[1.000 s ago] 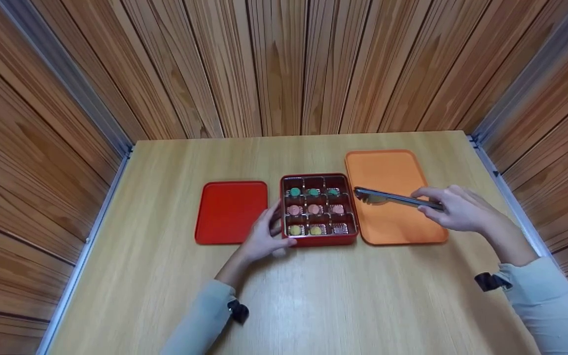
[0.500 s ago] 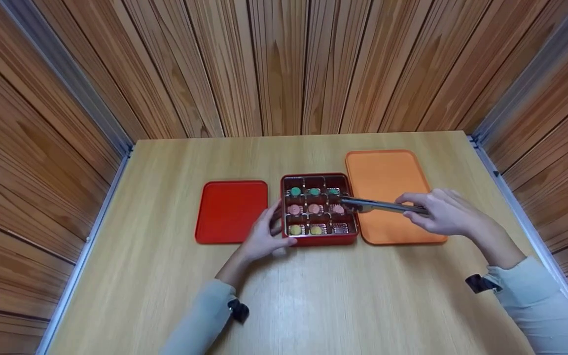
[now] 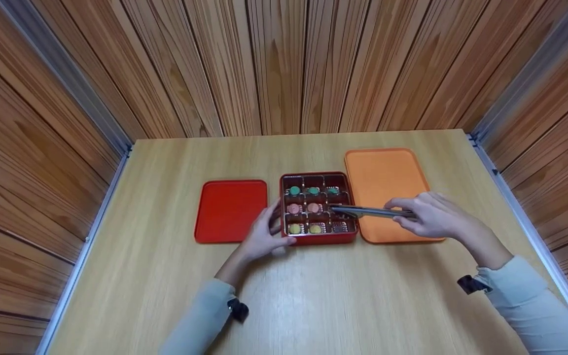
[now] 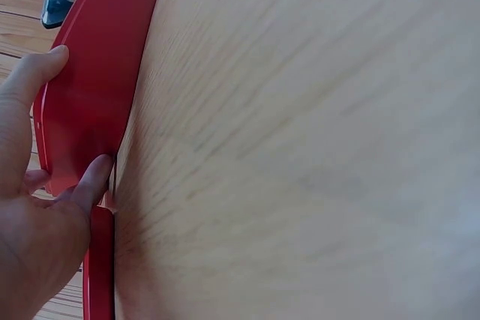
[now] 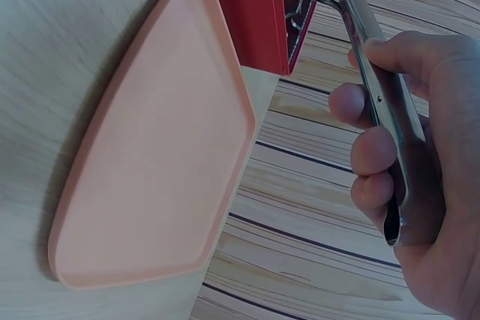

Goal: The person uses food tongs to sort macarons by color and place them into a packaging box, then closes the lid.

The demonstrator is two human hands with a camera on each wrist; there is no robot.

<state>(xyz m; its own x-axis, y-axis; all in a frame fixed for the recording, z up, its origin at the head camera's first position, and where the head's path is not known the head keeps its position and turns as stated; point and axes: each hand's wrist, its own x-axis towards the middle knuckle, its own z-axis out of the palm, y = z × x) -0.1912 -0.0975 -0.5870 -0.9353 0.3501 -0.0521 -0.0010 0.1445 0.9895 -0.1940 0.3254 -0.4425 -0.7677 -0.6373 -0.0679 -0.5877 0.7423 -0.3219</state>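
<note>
A red box (image 3: 326, 239) with a divided dark inside stands at mid-table. It has green pieces (image 3: 295, 190) in the back row, pink pieces (image 3: 293, 208) in the middle and yellow pieces (image 3: 295, 228) in front; what kind they are cannot be told. The front right compartment shows only a clear ridged cup (image 3: 339, 227). My left hand (image 3: 264, 234) holds the box's front left corner, thumb along the front wall. In my right hand (image 3: 429, 217) I grip metal tongs (image 3: 372, 212), also visible in the right wrist view. Their tips reach into the middle right compartment and hide its contents.
A flat red tray or lid (image 3: 232, 209) lies left of the box, behind my left fingers. Orange tray (image 3: 385, 172) sits to the right, under the tongs and right hand. Wood-patterned walls (image 3: 284, 64) stand behind and on both sides of the table.
My right hand has moved left, carrying the tongs from above the orange tray to the box's middle right compartment, now covering the pink piece seen there earlier. My left hand stays put.
</note>
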